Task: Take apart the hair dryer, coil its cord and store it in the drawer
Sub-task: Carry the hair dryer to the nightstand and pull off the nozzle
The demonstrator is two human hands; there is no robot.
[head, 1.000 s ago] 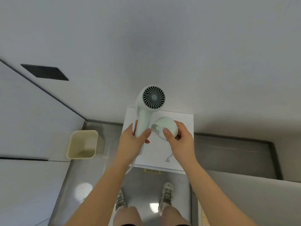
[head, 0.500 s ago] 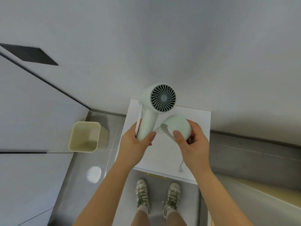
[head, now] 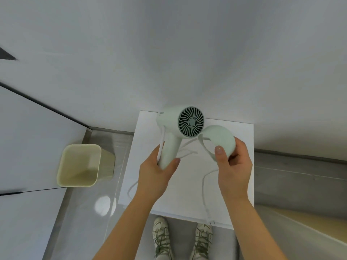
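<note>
Two bare forearms are seen from above, reaching over a white cabinet top (head: 238,184). A pale green hair dryer (head: 170,124) is held above this top, with its handle pointed back toward the person and its dark spiral grille (head: 191,121) turned toward the camera. The lower end of the handle is gripped by the left hand (head: 154,173), fingers and thumb wrapped round it. A pale green nozzle (head: 219,139), rounded and held as a separate piece, is pinched in the right hand (head: 234,166), with the thumb in front and the fingers curled behind. The nozzle is seen just right of and below the grille; whether the two are touching cannot be told. A white cord (head: 203,188) is seen beside the handle and is looped loosely across the cabinet top, uncoiled, with its plug (head: 211,221) laid near the front edge. On the grey floor to the left, a cream waste bin (head: 80,166) is stood near the wall, well apart from the cabinet. A pair of pale laced shoes (head: 161,237) is seen below the cabinet's front edge
</note>
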